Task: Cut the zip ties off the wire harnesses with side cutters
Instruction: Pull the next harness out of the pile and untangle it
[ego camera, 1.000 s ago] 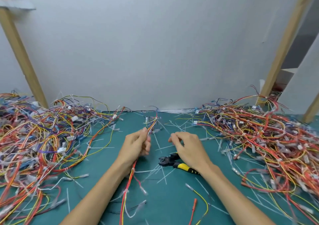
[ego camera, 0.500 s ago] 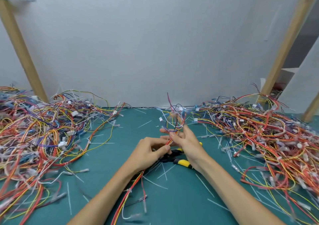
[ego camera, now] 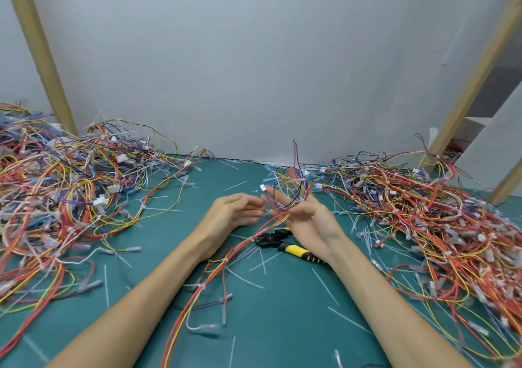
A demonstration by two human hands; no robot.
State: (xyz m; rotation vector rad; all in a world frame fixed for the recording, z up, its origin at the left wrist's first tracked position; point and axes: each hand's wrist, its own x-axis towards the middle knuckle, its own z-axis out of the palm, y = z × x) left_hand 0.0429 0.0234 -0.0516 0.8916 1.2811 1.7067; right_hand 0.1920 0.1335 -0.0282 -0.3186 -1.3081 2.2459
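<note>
A wire harness (ego camera: pixel 217 271) of red, yellow and orange wires runs from the bottom of the view up to my right hand (ego camera: pixel 308 223). Small white zip ties (ego camera: pixel 226 260) bind it at several spots. My right hand is turned palm up and holds the harness's looped, connector-tipped end (ego camera: pixel 288 189) across its fingers, with the thumb over the wires. My left hand (ego camera: pixel 234 215) hovers just left of it, fingers relaxed and holding nothing. The side cutters (ego camera: pixel 293 249), black jaws and yellow handles, lie on the green mat (ego camera: pixel 282 325) under my right wrist.
Large tangled piles of wire harnesses cover the mat's left side (ego camera: pixel 56 186) and right side (ego camera: pixel 423 218). Cut white zip-tie pieces (ego camera: pixel 324 285) lie scattered over the mat. A white wall closes the back, with slanted wooden posts at left (ego camera: pixel 39 51) and right (ego camera: pixel 474 79).
My left hand let go of the harness and opened. My right hand took over the harness's far end and lifted its loop off the mat.
</note>
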